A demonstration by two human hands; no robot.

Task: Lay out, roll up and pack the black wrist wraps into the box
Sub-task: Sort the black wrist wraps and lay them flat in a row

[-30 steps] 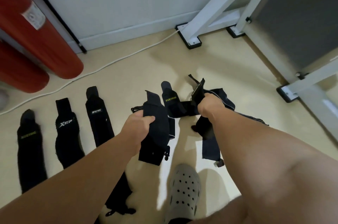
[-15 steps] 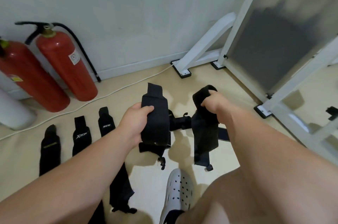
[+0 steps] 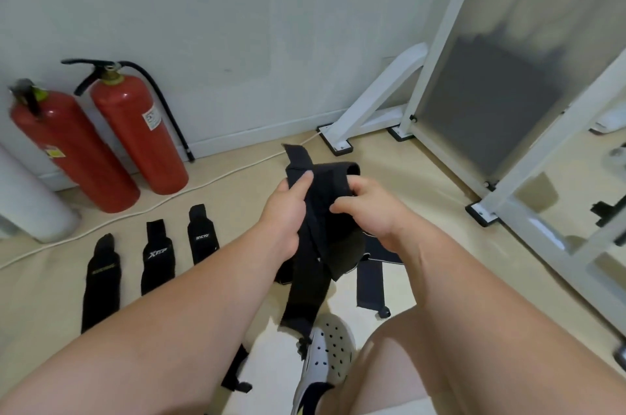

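Tangled bundle of black fabric wrist wraps (image 3: 321,245) is held in mid-air over the floor (image 3: 237,197), both grips clamped on it — left hand (image 3: 284,211), right hand (image 3: 369,211). Loose tails dangle by the white perforated clog (image 3: 327,350): likely snagged or trodden on when pulled apart — one could be dropped across the three flat black wraps (image 3: 157,255) laid leftward.

The left hand (image 3: 284,211) and right hand (image 3: 369,208), apart half a second ago, have come together. The black wrist wraps (image 3: 325,184) they gripped separately now overlap in one bunch between them
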